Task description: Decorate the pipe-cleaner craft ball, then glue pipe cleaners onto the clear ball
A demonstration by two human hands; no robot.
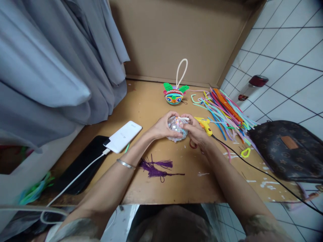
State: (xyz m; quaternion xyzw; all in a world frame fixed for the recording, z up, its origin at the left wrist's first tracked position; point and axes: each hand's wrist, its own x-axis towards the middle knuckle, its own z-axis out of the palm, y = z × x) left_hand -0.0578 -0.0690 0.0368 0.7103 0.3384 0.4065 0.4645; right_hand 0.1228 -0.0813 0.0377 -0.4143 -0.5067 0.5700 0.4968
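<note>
Between my two hands is a round clear ball [174, 127] with pale fuzzy trim and small pink and orange bits on it. My left hand [163, 127] wraps its left side, thumb at the front and fingers over the top. From the right, my right hand [195, 130] presses thumb and fingers on the ball near a short white strip [183, 118]. Just beyond my right fingers lies a yellow glue gun [205, 125] with a black cord. Scissors with a reddish-brown handle [193, 144] are partly hidden under my right hand.
A colourful animal-face ornament [173, 95] with a white loop stands at the back. Many pipe cleaners [224, 111] lie right, near a brown patterned bag [287, 151]. Purple tassels [156, 168] lie in front; a white power bank [124, 136] and black tablet-like slab [83, 168] lie left.
</note>
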